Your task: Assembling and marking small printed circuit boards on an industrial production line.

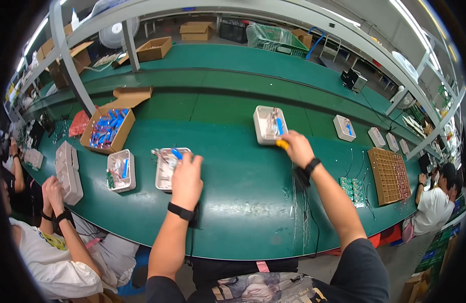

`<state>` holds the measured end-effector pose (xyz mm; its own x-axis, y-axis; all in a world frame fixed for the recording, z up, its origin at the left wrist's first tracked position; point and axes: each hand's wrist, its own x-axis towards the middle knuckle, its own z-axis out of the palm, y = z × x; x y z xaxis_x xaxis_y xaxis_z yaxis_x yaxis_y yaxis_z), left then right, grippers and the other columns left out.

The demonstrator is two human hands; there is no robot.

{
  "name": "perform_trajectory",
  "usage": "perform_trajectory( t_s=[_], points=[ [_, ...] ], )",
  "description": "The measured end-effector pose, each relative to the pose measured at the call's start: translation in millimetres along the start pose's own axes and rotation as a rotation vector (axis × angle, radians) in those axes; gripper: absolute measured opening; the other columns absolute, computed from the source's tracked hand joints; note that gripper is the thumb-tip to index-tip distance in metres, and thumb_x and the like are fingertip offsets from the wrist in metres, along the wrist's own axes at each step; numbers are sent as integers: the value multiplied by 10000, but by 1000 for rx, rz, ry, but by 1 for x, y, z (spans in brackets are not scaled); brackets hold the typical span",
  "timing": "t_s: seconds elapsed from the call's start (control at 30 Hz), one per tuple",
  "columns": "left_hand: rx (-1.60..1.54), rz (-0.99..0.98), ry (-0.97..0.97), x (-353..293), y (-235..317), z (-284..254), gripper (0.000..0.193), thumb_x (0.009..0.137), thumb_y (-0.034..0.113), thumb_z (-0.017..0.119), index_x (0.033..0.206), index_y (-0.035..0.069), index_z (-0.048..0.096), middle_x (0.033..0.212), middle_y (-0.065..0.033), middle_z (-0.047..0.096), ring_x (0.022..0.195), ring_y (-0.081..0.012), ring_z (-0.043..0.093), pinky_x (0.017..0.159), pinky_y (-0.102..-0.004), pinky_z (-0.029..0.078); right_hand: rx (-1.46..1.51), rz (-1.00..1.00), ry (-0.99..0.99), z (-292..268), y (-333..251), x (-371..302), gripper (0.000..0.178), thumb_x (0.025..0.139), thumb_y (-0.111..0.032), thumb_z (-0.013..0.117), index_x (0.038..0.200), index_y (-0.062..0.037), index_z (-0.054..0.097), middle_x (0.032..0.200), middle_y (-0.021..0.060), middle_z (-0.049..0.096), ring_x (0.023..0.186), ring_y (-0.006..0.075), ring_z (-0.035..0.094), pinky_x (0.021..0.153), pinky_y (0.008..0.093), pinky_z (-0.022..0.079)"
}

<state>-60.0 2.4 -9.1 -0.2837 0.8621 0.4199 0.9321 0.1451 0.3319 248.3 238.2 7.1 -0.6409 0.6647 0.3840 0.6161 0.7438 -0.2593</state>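
Observation:
My left hand is over the right edge of a white plastic tray, its fingers pinched at the end of a blue wrapped battery. Wires and small white parts lie in that tray. Farther off to the right, my right hand is closed around a small yellow object, whose kind is mostly hidden by the fingers. It is at the near right corner of a second white tray. Inside this tray are another blue battery and some thin wires.
A third white tray stands left, below a carton of blue batteries. Right are green circuit boards, a compartmented brown box and more white trays. A co-worker's hands are beside stacked trays. Another person sits right.

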Motion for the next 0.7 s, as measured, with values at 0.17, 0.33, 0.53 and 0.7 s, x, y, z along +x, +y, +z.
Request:
perform_trajectory(
  t_s=[0.17,0.33,0.53,0.7],
  points=[
    [-182,308,-120,-16,32,7,445,789,-127,608,1169,92,684,1279,-144,643,1050,-394,696,864,-478,601,-140,182,-50,28,77,66,239,943,-115,661,1148,-104,785,1122,187,734,1004,413,706,891,504,574],
    [-349,530,-271,-21,40,10,382,819,-69,664,1159,102,696,1293,-128,660,1035,-374,714,879,-458,607,-137,344,-158,28,94,67,222,948,-156,690,1147,-131,786,1186,167,741,1093,403,699,924,498,572],
    [-523,501,-115,-13,28,9,255,864,39,729,1111,98,717,1245,-115,687,1021,-361,719,897,-452,597,317,-2,-6,-5,-35,4,277,912,-242,804,1150,-102,770,1076,153,732,1009,342,700,896,449,567],
    [-323,217,255,1,8,27,212,928,158,737,1126,82,746,1147,-111,722,998,-342,725,884,-446,586,496,-15,-260,20,-130,-39,406,910,-253,831,1273,-104,725,993,102,645,946,273,642,848,358,540]
  ],
)
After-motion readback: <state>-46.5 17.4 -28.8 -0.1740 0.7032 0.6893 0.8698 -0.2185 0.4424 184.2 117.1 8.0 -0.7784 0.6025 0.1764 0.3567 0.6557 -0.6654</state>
